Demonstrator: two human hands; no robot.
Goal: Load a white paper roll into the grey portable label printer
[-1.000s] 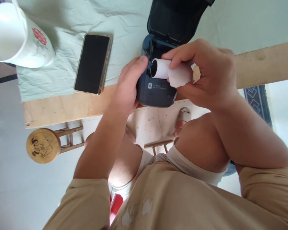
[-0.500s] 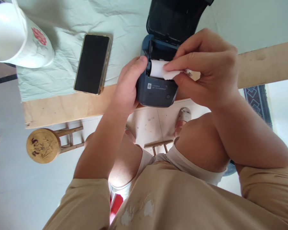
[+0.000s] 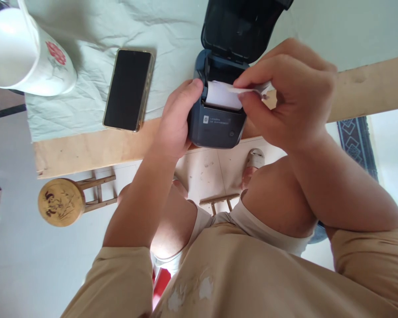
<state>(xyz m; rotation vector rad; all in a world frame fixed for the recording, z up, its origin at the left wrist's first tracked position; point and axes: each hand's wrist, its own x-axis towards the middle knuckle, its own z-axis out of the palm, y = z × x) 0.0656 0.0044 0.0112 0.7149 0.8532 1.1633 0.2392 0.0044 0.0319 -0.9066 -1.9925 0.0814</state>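
Observation:
A dark blue label printer [image 3: 215, 130] sits at the table's front edge, its black lid [image 3: 237, 31] swung up and back. My left hand [image 3: 179, 117] grips the printer's left side, with the thumb on the rim of the paper bay. Inside the bay lies a white paper roll [image 3: 222, 96]. My right hand [image 3: 292, 92] is over the printer's right side and pinches a piece of white paper [image 3: 252, 89] between thumb and forefinger. Whether that piece is still joined to the roll I cannot tell.
A phone [image 3: 128, 90] lies left of the printer on the pale green cloth [image 3: 172, 44]. Farther left stands a white bucket [image 3: 53, 66] with a red flower. Below the table's wooden edge [image 3: 96, 148] are my legs and a round wooden stool [image 3: 61, 202].
My right hand has shifted slightly right and lifted the pinched paper, so more of the roll shows. The left hand and the printer have stayed in place.

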